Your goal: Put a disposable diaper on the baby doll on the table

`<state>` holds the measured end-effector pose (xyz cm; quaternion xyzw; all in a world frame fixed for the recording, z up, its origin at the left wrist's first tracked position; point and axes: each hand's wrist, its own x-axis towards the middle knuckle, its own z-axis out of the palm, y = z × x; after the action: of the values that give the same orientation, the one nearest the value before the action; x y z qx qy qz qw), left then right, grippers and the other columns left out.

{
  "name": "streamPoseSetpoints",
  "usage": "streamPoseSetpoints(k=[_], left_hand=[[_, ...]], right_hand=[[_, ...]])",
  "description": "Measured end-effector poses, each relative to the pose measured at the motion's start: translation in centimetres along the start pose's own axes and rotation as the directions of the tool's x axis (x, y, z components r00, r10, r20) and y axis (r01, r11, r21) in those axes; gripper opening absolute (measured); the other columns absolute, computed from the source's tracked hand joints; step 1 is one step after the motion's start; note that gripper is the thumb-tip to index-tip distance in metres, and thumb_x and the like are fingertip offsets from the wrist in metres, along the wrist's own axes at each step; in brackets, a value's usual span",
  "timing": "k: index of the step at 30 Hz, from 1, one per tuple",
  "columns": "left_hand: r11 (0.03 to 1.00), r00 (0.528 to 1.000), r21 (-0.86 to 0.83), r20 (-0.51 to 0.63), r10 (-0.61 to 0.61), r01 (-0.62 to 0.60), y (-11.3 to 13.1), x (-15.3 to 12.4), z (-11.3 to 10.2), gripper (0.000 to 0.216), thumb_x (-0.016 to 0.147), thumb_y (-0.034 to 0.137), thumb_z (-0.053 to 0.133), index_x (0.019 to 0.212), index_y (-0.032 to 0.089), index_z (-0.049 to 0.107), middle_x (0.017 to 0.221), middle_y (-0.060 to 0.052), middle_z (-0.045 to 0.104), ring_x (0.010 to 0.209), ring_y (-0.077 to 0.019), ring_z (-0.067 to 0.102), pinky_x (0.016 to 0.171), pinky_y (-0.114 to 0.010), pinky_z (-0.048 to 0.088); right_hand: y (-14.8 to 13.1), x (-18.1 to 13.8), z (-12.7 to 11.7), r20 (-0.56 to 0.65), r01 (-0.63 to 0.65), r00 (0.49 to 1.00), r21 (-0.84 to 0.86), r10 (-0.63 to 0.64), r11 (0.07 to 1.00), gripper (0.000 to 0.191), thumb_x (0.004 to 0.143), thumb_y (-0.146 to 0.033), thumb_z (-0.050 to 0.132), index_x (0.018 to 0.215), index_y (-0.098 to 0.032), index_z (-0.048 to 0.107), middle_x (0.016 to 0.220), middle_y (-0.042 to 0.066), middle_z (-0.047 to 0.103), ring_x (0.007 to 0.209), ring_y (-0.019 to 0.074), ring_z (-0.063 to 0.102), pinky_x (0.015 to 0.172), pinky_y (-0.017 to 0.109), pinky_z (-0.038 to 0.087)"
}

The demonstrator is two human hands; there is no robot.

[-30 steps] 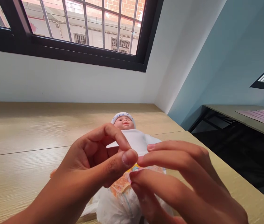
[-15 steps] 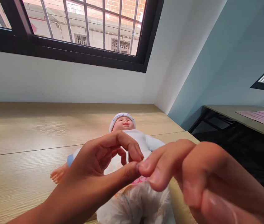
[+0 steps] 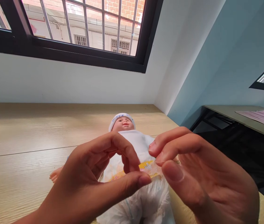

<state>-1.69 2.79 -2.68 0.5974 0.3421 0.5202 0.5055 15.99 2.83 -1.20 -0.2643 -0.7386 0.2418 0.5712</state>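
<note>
A baby doll in a white top and a lettered white cap lies face up on the wooden table, head pointing away from me. Around its hips is a white diaper with a yellow printed waistband. Over that waistband, my left hand has thumb and index finger curled together at one end of a translucent diaper tab. From the other side, my right hand pinches the tab's right end between thumb and fingertips. My hands cover parts of the doll's arms and waist.
Behind the table rises a white wall with a barred, black-framed window. At the right, a second table with a pink sheet stands beyond a dark gap.
My right hand has turned and drawn back to the right, its fingers parting from my left thumb. The yellow waistband and translucent tab now show between my hands.
</note>
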Motion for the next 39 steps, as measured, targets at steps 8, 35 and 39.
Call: streamPoseSetpoints(k=[8,35,39], left_hand=[[0.999,0.999,0.038,0.052,0.009,-0.011,0.4,-0.4,0.1,0.013,0.08,0.021,0.079,0.07,0.024,0.072,0.068,0.003,0.067,0.066,-0.0113,0.062,0.06,-0.02,0.05],[0.757,0.801,0.302,0.04,0.597,-0.58,-0.5,-0.7,-0.6,0.006,0.088,0.027,0.073,0.094,0.027,0.074,0.077,0.0,0.07,0.061,-0.0142,0.066,0.064,-0.025,0.063],[0.72,0.787,0.37,0.054,0.614,-0.587,-0.9,-0.5,-1.0,0.005,0.093,0.026,0.067,0.091,0.027,0.072,0.076,0.001,0.07,0.063,-0.0128,0.067,0.059,-0.022,0.061]], right_hand=[[1.1,0.2,-1.6,0.281,-0.202,0.952,0.289,0.118,0.936,0.015,0.1,-0.025,0.052,0.091,-0.024,0.064,0.085,0.003,0.063,0.078,0.0159,0.067,0.074,0.03,0.064],[1.2,-0.2,-1.8,0.449,-0.506,0.851,0.557,0.274,0.658,0.013,0.098,-0.032,0.058,0.09,-0.026,0.067,0.09,0.002,0.075,0.09,0.0199,0.071,0.091,0.039,0.061],[1.1,-0.1,-2.0,0.494,-0.574,0.815,0.616,0.303,0.54,0.011,0.095,-0.031,0.064,0.088,-0.027,0.071,0.09,-0.001,0.076,0.087,0.0173,0.071,0.089,0.032,0.059]])
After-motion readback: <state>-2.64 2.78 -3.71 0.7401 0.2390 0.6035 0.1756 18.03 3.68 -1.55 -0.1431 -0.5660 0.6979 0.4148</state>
